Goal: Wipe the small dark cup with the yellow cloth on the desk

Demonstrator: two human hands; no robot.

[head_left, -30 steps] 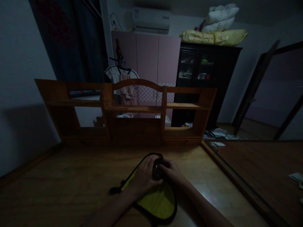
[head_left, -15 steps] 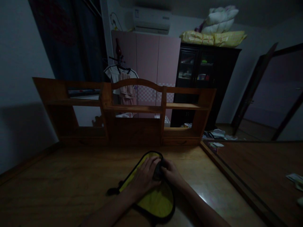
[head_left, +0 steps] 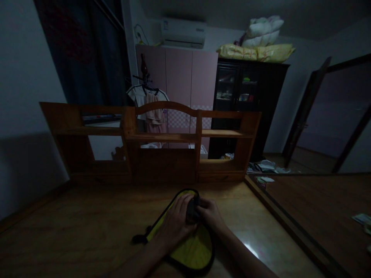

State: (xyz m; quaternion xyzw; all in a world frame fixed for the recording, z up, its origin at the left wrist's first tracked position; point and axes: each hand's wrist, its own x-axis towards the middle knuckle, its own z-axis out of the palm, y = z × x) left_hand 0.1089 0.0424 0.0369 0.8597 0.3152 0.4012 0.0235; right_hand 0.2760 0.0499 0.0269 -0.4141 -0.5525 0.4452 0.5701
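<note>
A flat yellow case (head_left: 194,251) with black edging lies on the wooden desk top (head_left: 95,224); a short black strap (head_left: 139,239) sticks out at its left. Over its upper part, my left hand (head_left: 177,220) is curled with its fingers against a small dark object (head_left: 192,210). From the other side my right hand (head_left: 211,214) pinches the same object between thumb and fingers. The dimness and my fingers hide what kind of thing it is. Both hands rest at the case's upper end, covering part of the yellow surface.
A wooden shelf unit (head_left: 165,137) stands along the desk's far edge. A raised wooden rim (head_left: 278,208) borders the desk on the right. Farther back are a pink wardrobe (head_left: 178,73), a dark cabinet (head_left: 246,100) and hanging clothes (head_left: 153,110).
The camera has tilted up slightly, so the room sits lower in view. My hands keep their hold on the dark object, with only small finger shifts. The case stays put.
</note>
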